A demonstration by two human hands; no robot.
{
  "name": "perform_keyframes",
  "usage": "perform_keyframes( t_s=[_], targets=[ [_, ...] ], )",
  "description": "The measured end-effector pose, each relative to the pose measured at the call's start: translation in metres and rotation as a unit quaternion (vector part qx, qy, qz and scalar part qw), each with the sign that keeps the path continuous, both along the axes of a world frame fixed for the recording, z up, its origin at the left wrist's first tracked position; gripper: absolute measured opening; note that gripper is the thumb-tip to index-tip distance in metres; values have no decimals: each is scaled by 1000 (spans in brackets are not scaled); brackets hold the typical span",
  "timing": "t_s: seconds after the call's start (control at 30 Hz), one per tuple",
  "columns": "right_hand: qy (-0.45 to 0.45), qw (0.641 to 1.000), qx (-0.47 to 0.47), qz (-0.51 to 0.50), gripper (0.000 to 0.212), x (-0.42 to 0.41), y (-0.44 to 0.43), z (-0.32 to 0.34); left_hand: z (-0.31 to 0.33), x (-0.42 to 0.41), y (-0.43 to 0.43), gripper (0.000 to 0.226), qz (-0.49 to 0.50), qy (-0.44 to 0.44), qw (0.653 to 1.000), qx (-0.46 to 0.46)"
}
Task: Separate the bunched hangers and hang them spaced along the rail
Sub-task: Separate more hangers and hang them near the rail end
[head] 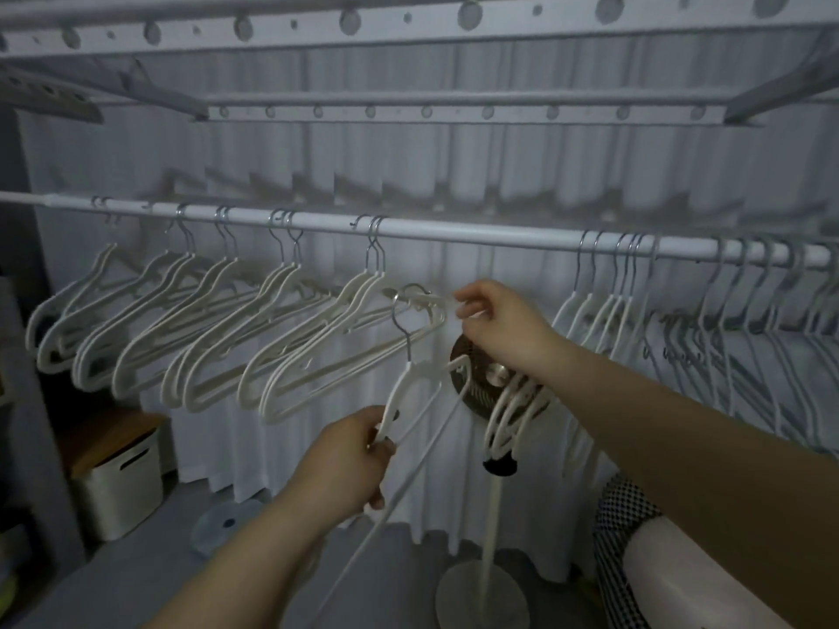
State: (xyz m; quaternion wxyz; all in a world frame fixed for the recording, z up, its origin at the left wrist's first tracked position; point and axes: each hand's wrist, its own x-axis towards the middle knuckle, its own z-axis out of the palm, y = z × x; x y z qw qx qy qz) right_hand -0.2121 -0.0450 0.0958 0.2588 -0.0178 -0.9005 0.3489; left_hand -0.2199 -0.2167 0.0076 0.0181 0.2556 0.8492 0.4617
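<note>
Loose hanger (411,383) is off the rail (476,237), held below the gap between the spaced hangers (218,329) on the left and the bunched hangers (622,292) on the right. Left hand (349,460) grips its lower shoulder, fingers curled round the arm. Right hand (495,329) pinches the end of a second hanger (426,298) between thumb and fingertips. That hanger's hook sits right at the loose hanger's hook, and we judge the two snagged (contact looks likely; we cannot confirm an interlock). A dangling cluster (508,415) of hangers shows under the right wrist. Whether it hangs from the hand or from the fan (481,388) behind, we cannot tell.

Risks as we read them:
- Pulling the two apart sideways could twist the hooks tighter.
- The same pull could drag the nearest spaced pair along the rail and spoil the spacing.
- A slack pinch would drop the second hanger.
- If the right arm swings, the dangling cluster could slide off or knock the fan.
</note>
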Motion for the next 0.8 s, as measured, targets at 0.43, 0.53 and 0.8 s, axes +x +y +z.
perform_keyframes(
  t_s=[0.43,0.53,0.8],
  targets=[
    [-14,882,425,-204,64,-55,114,47,65,-83,88,17,35,63,997,33],
    [-6,869,459,-187,63,-57,119,48,66,-88,105,18,25,47,998,45],
    [21,861,480,-170,63,-56,125,46,55,-101,126,17,32,10,999,29]
  ],
)
